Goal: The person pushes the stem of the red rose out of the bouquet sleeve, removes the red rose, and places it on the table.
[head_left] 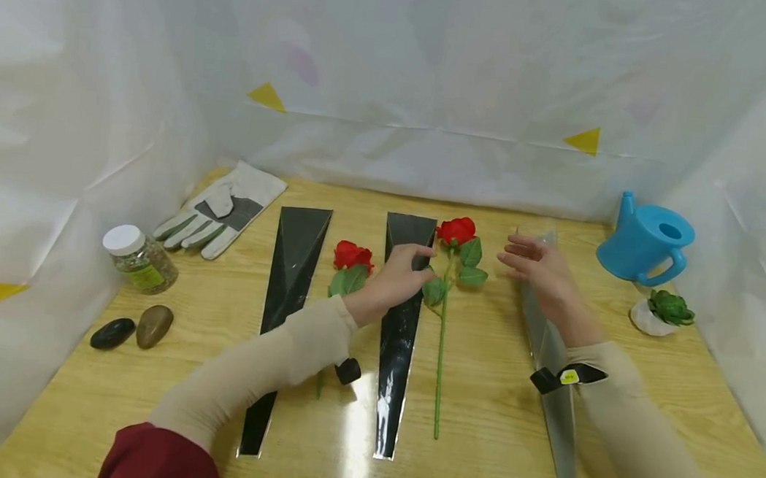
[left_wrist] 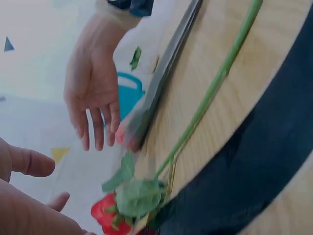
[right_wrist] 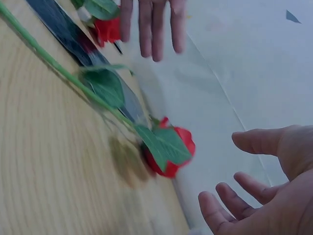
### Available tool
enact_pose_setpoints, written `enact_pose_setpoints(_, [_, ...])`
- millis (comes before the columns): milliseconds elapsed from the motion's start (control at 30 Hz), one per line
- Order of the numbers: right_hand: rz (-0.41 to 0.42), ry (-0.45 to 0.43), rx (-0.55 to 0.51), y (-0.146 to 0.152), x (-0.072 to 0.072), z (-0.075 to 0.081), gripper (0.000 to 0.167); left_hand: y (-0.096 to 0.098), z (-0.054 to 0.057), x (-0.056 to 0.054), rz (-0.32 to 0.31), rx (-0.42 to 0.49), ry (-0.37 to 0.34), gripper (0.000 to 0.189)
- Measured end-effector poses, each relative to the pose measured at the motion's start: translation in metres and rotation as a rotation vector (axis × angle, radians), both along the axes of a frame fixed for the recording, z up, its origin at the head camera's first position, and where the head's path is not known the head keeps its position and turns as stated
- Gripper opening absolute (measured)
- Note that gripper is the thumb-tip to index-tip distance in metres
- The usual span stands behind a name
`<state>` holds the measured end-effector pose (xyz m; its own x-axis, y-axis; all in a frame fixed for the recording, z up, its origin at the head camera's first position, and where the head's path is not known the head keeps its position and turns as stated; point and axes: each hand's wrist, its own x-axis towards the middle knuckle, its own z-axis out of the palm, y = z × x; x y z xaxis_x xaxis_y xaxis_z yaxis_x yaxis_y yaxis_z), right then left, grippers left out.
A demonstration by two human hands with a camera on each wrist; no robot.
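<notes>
Worktop (head_left: 492,392): pale wood, and we see white sheeting (head_left: 427,161) beyond.
Grey sleeve (head_left: 558,432): red shows faintly at its top; we judge one rose is wrapped.
Black sleeves (head_left: 395,357): two lie flat, seemingly unfilled.
Bare roses (head_left: 456,231): two lie beside the black sleeves; we take both as left to wrap.
Left hand (head_left: 390,283): fingers relaxed, thumb apart, gripping nothing, above the middle sleeve.
Right hand (head_left: 542,274): loosely extended, holding nothing, over the grey sleeve's upper part.

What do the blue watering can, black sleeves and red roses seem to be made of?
Watering can: probably plastic, smooth, evenly coloured, with a soft sheen. Black sleeves: likely plastic film, glossy, with bright glare and clear edges. Red roses: matte petals, perhaps fabric, perhaps real.
</notes>
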<state>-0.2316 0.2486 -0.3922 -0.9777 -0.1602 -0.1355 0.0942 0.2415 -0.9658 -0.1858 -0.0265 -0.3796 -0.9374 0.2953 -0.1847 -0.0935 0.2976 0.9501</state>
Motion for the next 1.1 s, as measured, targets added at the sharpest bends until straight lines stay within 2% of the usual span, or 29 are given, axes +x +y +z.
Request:
enact_pose_setpoints(67, [-0.031,0.03,-0.032,0.024,-0.011,-0.015,0.064,0.003,0.002,0.009,-0.04,0.048,-0.023,0.037])
enact_pose_setpoints(133, [-0.074,0.064,-0.01,0.047,-0.019,-0.026,0.065,0.007,0.004,0.02,-0.091,0.121,-0.065,0.037])
enact_pose_setpoints(267, [-0.213,0.061,0.112,0.084,-0.026,-0.041,0.067,0.019,0.007,0.044,-0.209,0.252,-0.189,0.046])
enact_pose_setpoints(367, [-0.209,0.008,0.245,0.093,-0.011,-0.031,0.076,0.031,0.005,0.063,-0.278,0.322,-0.296,0.05])
enact_pose_setpoints(467, [-0.129,-0.036,0.326,0.095,0.005,-0.018,0.082,0.041,0.004,0.079,-0.306,0.382,-0.407,0.047])
enact_pose_setpoints(533, [-0.078,-0.068,0.362,0.092,0.015,-0.01,0.082,0.046,0.003,0.086,-0.324,0.402,-0.461,0.045])
enact_pose_setpoints(600, [-0.035,-0.108,0.38,0.092,0.019,-0.008,0.083,0.052,0.0,0.089,-0.346,0.392,-0.488,0.044])
enact_pose_setpoints(667, [-0.003,-0.144,0.381,0.093,0.021,-0.008,0.084,0.061,-0.004,0.087,-0.373,0.36,-0.502,0.046])
enact_pose_setpoints(767, [0.012,-0.194,0.374,0.098,0.021,-0.011,0.086,0.077,-0.013,0.077,-0.378,0.334,-0.52,0.048])
enact_pose_setpoints(967, [0.022,-0.243,0.341,0.11,0.025,-0.017,0.086,0.108,-0.023,0.046,-0.318,0.306,-0.582,0.059])
enact_pose_setpoints(1100, [0.002,-0.245,0.334,0.107,0.025,-0.021,0.084,0.12,-0.028,0.032,-0.297,0.297,-0.612,0.053])
